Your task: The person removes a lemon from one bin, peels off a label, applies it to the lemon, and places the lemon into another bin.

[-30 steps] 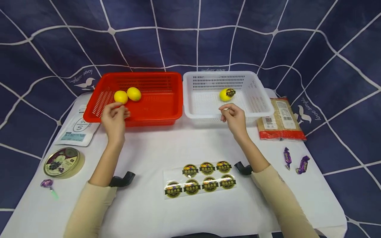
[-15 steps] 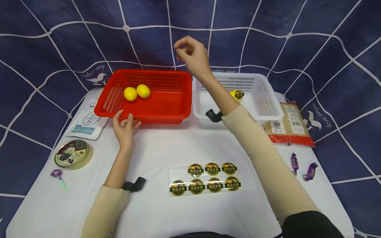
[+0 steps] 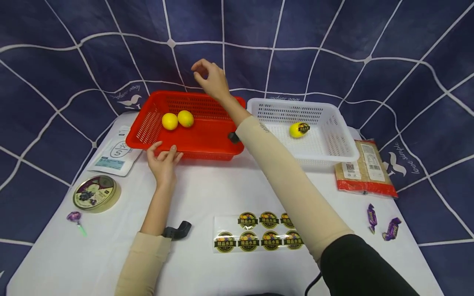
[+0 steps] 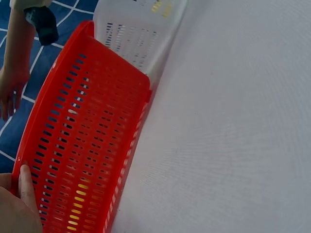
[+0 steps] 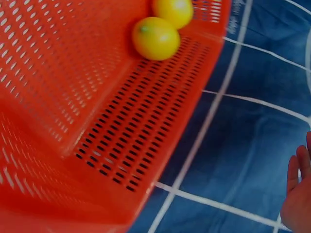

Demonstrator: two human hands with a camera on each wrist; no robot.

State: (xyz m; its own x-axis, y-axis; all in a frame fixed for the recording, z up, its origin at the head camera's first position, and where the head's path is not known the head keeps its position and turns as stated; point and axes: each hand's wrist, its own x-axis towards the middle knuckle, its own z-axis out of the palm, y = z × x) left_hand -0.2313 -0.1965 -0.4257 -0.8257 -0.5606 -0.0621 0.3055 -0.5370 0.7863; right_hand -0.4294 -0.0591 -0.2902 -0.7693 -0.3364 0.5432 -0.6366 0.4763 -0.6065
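My left hand [image 3: 163, 164] is at the front left rim of the red basket [image 3: 214, 144]. In the left wrist view its fingers [image 4: 28, 187] straddle that rim, one lying along the outer wall. Over the basket's back edge, in front of the curtain, my right hand [image 3: 214, 80] hangs with loosely curled fingers and holds nothing. Two yellow lemons [image 3: 170, 121] lie side by side at the left inside the red basket. To its right stands the white basket [image 3: 333, 158], containing one lemon [image 3: 296, 130] with a dark round sticker on it.
A sheet of round stickers [image 3: 248, 241] lies at the front, partly covered by the right sleeve. On the left are a white pouch [image 3: 116, 156], a round tin [image 3: 97, 193] and a lollipop [image 3: 75, 217]. A grain bag [image 3: 364, 166] and two wrapped candies [image 3: 392, 229] lie right.
My right hand has gone from above the white basket leftward to the back of the red one. My left hand has drawn back from over the red basket to its front rim.
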